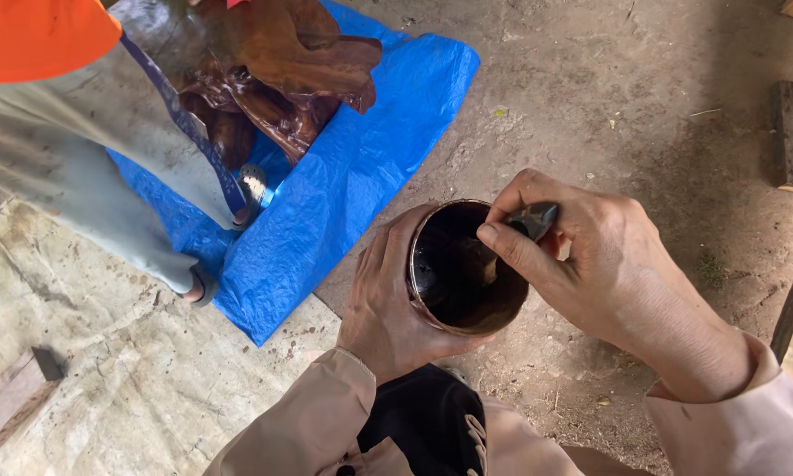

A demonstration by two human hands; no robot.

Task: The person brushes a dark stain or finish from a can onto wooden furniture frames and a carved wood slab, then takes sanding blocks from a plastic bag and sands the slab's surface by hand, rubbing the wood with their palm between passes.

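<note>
1. Left hand (388, 308) wraps the round, dark-stained tin can (458, 269), held above the dirt floor (608, 106).
2. Right hand (590, 264) pinches a dark brush handle (535, 220); best dipped shallowly, can kept level.

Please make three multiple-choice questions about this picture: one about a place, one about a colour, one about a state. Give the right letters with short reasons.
1. Where does the carved glossy wood piece stand?
A. on the blue tarp
B. on the bare dirt
C. on a table

2. What colour is the top of the other person?
A. green
B. orange
C. white

3. How is the dark can held?
A. resting on the ground
B. in the left hand, while the right hand dips a dark-handled tool into it
C. hanging from a hook

Answers: 1 A, tarp lies beneath it; 2 B, orange cloth at the upper left; 3 B, fingers wrap the can.
</note>
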